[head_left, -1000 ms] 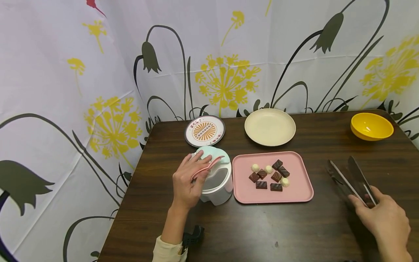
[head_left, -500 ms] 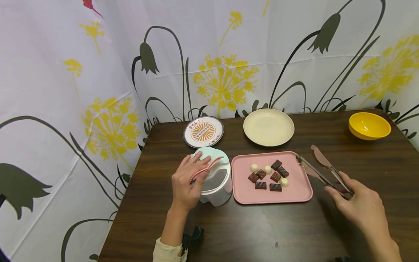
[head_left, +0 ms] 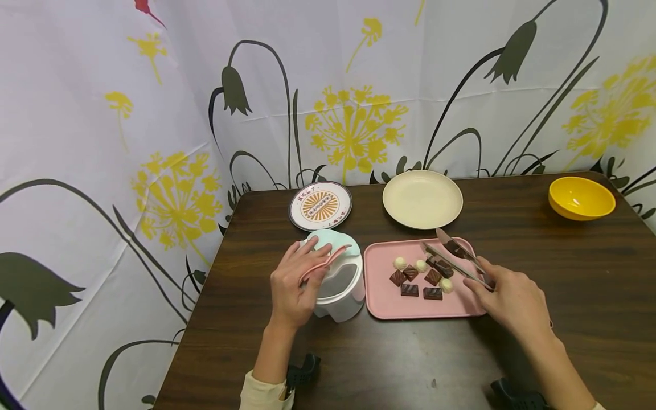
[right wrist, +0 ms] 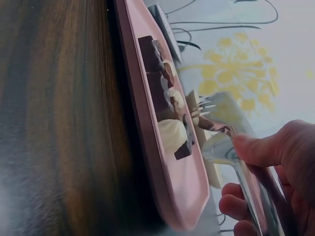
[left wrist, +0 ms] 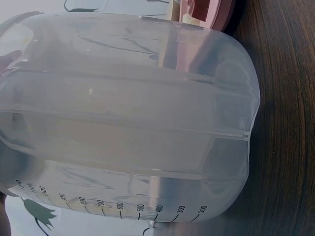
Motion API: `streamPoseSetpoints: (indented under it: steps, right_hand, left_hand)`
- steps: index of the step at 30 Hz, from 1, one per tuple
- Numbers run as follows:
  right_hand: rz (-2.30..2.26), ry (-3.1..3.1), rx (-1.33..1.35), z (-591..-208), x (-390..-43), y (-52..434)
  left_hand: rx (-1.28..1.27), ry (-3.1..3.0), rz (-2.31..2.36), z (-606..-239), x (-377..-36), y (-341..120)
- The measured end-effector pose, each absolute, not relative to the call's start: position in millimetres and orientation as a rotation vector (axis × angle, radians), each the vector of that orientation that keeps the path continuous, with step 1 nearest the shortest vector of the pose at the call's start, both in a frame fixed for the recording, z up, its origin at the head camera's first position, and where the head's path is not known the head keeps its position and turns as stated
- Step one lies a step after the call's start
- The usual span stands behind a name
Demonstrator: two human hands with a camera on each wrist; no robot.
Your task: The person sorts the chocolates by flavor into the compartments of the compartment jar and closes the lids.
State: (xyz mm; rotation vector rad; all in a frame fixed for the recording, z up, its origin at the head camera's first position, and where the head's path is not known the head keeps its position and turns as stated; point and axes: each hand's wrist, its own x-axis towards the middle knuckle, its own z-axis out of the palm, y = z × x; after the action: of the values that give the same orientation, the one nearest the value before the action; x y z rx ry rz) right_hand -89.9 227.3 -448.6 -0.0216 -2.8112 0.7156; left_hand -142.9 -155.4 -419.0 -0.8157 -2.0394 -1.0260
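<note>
Left hand (head_left: 297, 282): thumb on 1 side, fingers on the other, pinching a pink flap (head_left: 324, 263) tilted up over the mouth of a translucent jug (head_left: 338, 307) with a mint-green lid part (head_left: 328, 239). Jug upright on dark wood table (head_left: 389, 364), just beside the tray. Its printed scale (left wrist: 140, 211) reads 200, 300, 400, 500 and up in the left wrist view; top figures get hard to read. Brand: none legible; 1 small moulded mark near the base, too faint.

Right hand (head_left: 515, 299): thumb and fingers gripping metal tongs (head_left: 458, 267), 1 end forked, ends apart, over the right part of the pink tray (head_left: 378, 307). Contact with sweets: cannot tell. On the tray: dark chocolates (head_left: 409, 290), some behind the tongs, plus 3 cream-coloured balls (head_left: 446, 285).

Behind: round plate (head_left: 320, 206) with orange sunburst and red characters, too small to read surely; cream plate (head_left: 422, 199); yellow bowl (head_left: 582, 198) far right.
</note>
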Motion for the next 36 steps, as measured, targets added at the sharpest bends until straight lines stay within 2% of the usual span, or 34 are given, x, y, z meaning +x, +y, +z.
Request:
streamPoseSetpoints:
  steps: [14, 36]
  right_hand:
    - [0.648, -2.917, -0.017, -444, -105, 216]
    - [0.678, -2.84, -0.035, -444, -106, 216]
  left_hand:
    - [-0.808, -2.039, -1.033, -419, -143, -155]
    - [-0.808, -2.042, -1.034, -418, -142, -154]
